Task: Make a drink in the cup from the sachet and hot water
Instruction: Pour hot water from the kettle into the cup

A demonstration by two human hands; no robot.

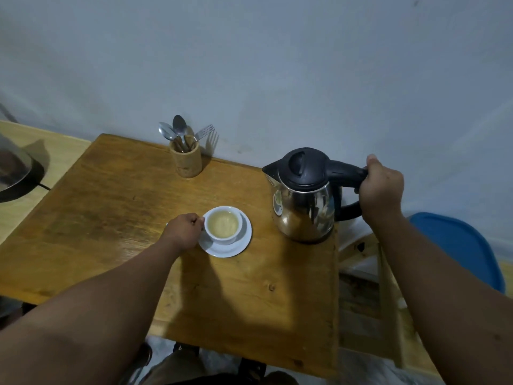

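while the right hand (381,187) is wrapped in a full fist around the black handle of the kettle (304,195), thumb up on top, the kettle's base is seen down on the table (111,218) near its right edge, spout turned away from the hand toward the cup. the steel body is judged heavy if full, hot and slick, so only the handle should be gripped, and a firm wrist will be needed when it is tilted. the left hand (184,230) is curled with fingertips pinched at the side of the cup (223,225), where a handle is presumably held, though it is hidden. just beyond those fingers the cup sits in its saucer (236,245), a pale yellowish content visible inside. thin ceramic is judged light, brittle and liable to slide on the saucer. no sachet can be seen. well beyond the left hand, spoons stand in a wooden holder (186,161) for stirring.
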